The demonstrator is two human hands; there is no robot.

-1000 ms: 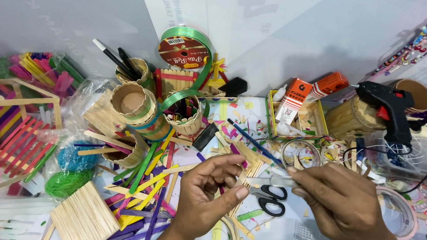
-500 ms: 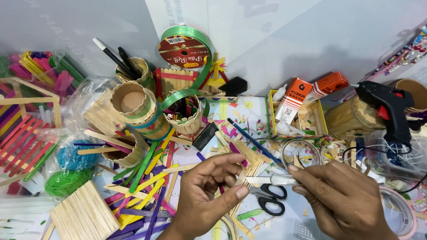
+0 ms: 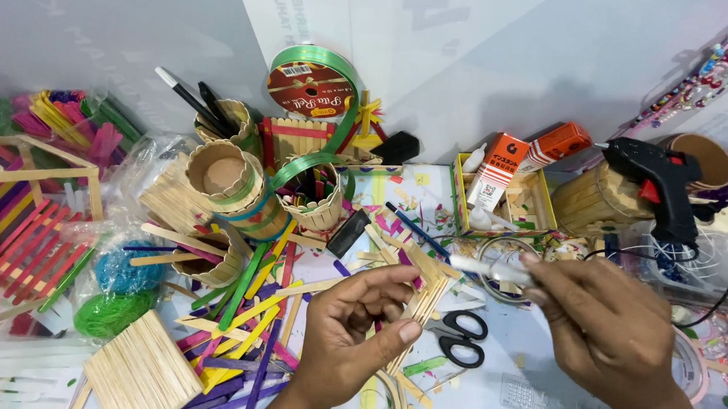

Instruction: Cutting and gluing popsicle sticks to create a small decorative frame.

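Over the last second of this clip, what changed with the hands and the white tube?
Almost nothing: the right hand still holds the white tube, its tip toward the wooden sticks in the left hand. The scissors and black glue gun stayed put.

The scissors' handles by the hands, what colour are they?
Black, seen in the head view: the scissors lie on the table between both hands.

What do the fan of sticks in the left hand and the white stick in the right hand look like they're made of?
Fan of sticks, held by the left hand: pale bare wood, matte, likely craft sticks; flat strips with rounded ends like the loose ones around. White stick in the right hand: smooth, slightly translucent, probably a glue stick; blur leaves it open.
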